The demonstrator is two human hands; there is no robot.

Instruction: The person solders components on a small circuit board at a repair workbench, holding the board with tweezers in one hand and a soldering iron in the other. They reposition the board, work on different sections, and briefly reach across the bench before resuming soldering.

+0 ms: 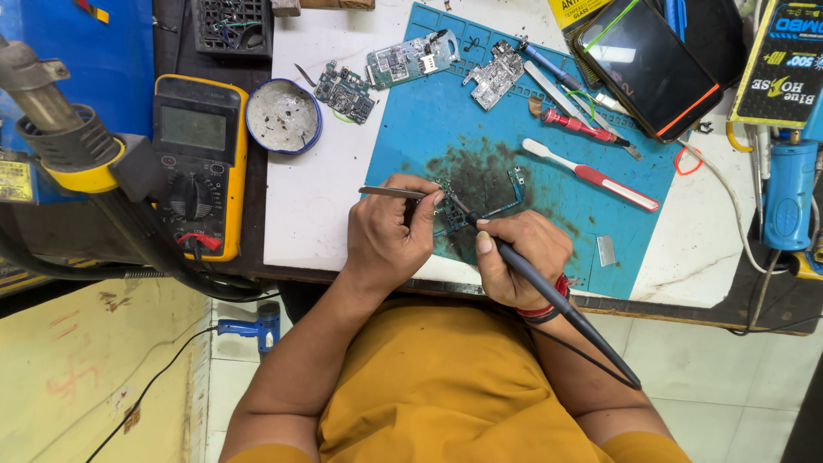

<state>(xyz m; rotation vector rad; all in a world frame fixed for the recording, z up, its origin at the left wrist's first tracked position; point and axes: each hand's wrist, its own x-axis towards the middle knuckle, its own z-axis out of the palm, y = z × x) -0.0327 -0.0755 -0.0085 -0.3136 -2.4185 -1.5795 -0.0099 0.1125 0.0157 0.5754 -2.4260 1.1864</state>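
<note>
left hand (pixel 387 236) pinches tweezers (pixel 390 192), right hand (pixel 519 257) grips a soldering iron (pixel 549 296), both tips on a small circuit board (pixel 454 214) on the blue mat (pixel 549 171); round blue tin (pixel 285 116) on the table (pixel 309 206) holds grey residue

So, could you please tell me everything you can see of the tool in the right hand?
The soldering iron is a slim black pen-shaped tool, apparently plastic-handled, held like a pencil in the right hand. It slants from lower right up to upper left, its tip on a small circuit board that lies on the stained blue work mat. A thin black cord leaves its rear end. The left hand holds metal tweezers near the tip.
</note>
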